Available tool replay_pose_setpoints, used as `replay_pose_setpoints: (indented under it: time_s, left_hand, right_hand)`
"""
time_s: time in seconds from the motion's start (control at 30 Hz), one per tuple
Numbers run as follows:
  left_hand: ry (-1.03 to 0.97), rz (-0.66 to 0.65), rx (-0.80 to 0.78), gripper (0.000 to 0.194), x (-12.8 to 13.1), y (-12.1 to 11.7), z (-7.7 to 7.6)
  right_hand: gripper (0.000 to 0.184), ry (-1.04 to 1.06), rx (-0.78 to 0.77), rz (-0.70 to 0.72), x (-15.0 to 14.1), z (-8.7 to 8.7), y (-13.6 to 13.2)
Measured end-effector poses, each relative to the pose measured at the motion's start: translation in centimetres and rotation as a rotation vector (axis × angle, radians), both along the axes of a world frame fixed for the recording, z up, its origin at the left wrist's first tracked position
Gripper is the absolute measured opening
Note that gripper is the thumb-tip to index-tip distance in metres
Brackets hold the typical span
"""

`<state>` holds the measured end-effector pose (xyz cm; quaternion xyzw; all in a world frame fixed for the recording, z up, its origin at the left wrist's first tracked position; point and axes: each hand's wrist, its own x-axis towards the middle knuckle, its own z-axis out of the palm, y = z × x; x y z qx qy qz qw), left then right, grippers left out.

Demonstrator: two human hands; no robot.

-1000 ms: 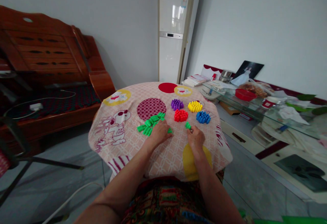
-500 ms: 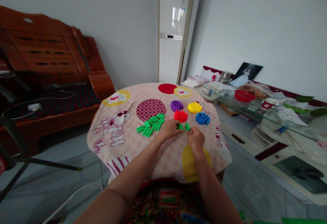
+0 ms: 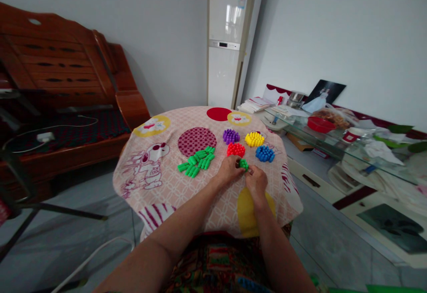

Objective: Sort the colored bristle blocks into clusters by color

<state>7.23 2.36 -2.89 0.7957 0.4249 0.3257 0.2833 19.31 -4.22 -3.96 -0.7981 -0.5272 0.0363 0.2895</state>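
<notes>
My left hand (image 3: 231, 169) and my right hand (image 3: 256, 180) are close together over the near right part of the round table, fingers pinched. Between the fingertips are small green knobbly plastic pieces (image 3: 243, 164), touching one another; whether they are joined I cannot tell. Just beyond my left hand sits a cluster of red pieces (image 3: 235, 149). Behind it are a purple cluster (image 3: 231, 136) and a yellow cluster (image 3: 254, 139), with a blue cluster (image 3: 265, 153) to the right. Loose green pieces (image 3: 197, 161) lie in a pile left of my hands.
A patterned pink tablecloth (image 3: 200, 195) covers the table. On the right stands a glass shelf (image 3: 300, 132) with a red bowl (image 3: 320, 124), a cup (image 3: 351, 136) and papers. A wooden bench (image 3: 66, 79) is at the left, a tall white cabinet unit (image 3: 222, 75) behind.
Half a second ago each hand held a green piece with a gap between them. My left hand has moved right, and the green pieces now meet between my fingertips.
</notes>
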Motion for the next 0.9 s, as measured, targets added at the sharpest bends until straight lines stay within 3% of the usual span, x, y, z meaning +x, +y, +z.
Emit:
replay_pose_setpoints:
  time_s: [0.1, 0.23, 0.47, 0.63, 0.73, 0.9]
  left_hand:
    - [-0.006, -0.001, 0.004, 0.025, 0.1, -0.1, -0.2]
    - [-0.067, 0.02, 0.032, 0.043, -0.6, -0.1, -0.4]
    - [0.101, 0.364, 0.239, 0.025, -5.1, 2.6, 1.3]
    - [0.467, 0.58, 0.159, 0.033, -7.3, 4.7, 1.9]
    - [0.583, 0.582, 0.094, 0.036, -7.4, 5.1, 1.7]
    - [0.612, 0.547, 0.12, 0.039, -7.2, 5.3, 1.9]
  right_hand:
    - [0.028, 0.009, 0.014, 0.004, 0.1, -0.2, 0.1]
    - [0.028, 0.033, 0.032, 0.001, 0.1, -0.3, 0.2]
    - [0.027, 0.066, 0.001, -0.018, 0.1, -0.2, 0.2]
    - [0.023, 0.067, 0.011, 0.003, 0.1, -0.3, 0.2]
    - [0.022, 0.044, 0.023, 0.003, 0.2, -0.6, 0.3]
    - [0.019, 0.017, 0.046, -0.004, 0.4, -1.1, 0.4]
